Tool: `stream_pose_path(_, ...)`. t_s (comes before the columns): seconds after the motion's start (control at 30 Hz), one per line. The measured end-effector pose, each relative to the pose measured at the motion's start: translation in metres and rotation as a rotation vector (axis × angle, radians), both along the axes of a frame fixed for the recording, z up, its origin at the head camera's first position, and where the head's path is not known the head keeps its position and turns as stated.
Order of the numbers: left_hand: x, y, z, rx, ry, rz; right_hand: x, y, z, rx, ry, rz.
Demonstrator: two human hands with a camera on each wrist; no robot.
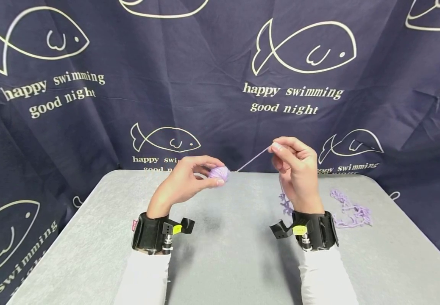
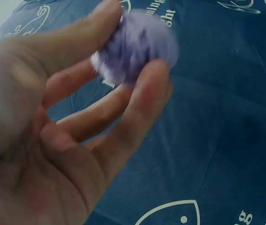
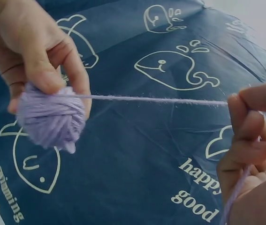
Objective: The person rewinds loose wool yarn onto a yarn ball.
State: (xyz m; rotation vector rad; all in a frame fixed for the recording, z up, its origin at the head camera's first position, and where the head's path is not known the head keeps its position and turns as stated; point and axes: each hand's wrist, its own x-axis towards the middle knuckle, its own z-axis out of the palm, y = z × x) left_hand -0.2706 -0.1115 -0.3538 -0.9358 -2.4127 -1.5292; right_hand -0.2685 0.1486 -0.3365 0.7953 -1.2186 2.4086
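Yarn sits between your two hands, held up above the grey surface (image 1: 224,254): your left hand (image 1: 183,182) grips the small lilac ball of wool yarn (image 1: 219,173) at the tips of its curled fingers (image 1: 217,182), thumb on one side and fingers on the other, and your right hand (image 1: 296,167) pinches the thin lilac strand (image 1: 251,160) that runs taut from the ball up to its thumb and forefinger.

From your right wrist you see the ball (image 3: 52,117) sharply, round and tightly wound, with the strand (image 3: 156,99) leaving its upper edge and crossing level to your pinching fingers (image 3: 245,110); more strand trails down through that palm. From your left wrist the ball (image 2: 135,44) is only a blur at your fingertips (image 2: 151,84), though the palm shows spread beneath it. Only the head view shows the surface.

On the surface to your right lies a loose tangle of lilac yarn (image 1: 351,212), well apart from the ball; your right hand and wrist hide part of the yarn hanging below it. Behind hangs a navy cloth printed with white fish and lettering (image 1: 220,84)
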Motion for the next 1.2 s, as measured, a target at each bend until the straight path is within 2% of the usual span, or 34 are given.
stream_pose_path(0.27, 0.004, -0.007, -0.001, -0.173, -0.112, -0.209, -0.005, 0.012, -0.001, -0.290, -0.105, 0.117)
stream_pose_path(0.43, 0.009, -0.009, 0.001, -0.169, -0.188, -0.328, -0.009, 0.020, 0.000, -0.406, -0.186, 0.024)
stream_pose_path(0.6, 0.012, -0.011, 0.003, -0.057, -0.224, -0.477, -0.015, 0.023, -0.002, -0.423, -0.237, -0.117)
stream_pose_path(0.73, 0.012, -0.012, 0.004, 0.097, -0.213, -0.604, -0.023, 0.021, -0.008, -0.336, -0.234, -0.271)
stream_pose_path(0.9, 0.014, -0.013, 0.006, 0.261, -0.193, -0.682, -0.032, 0.018, -0.018, -0.107, -0.260, -0.455)
stream_pose_path(1.07, 0.014, -0.010, 0.008, 0.374, -0.108, -0.719, -0.034, 0.015, -0.025, 0.173, -0.307, -0.520)
stream_pose_path(1.2, 0.011, -0.005, 0.008, 0.497, -0.018, -0.695, -0.032, 0.011, -0.027, 0.444, -0.305, -0.525)
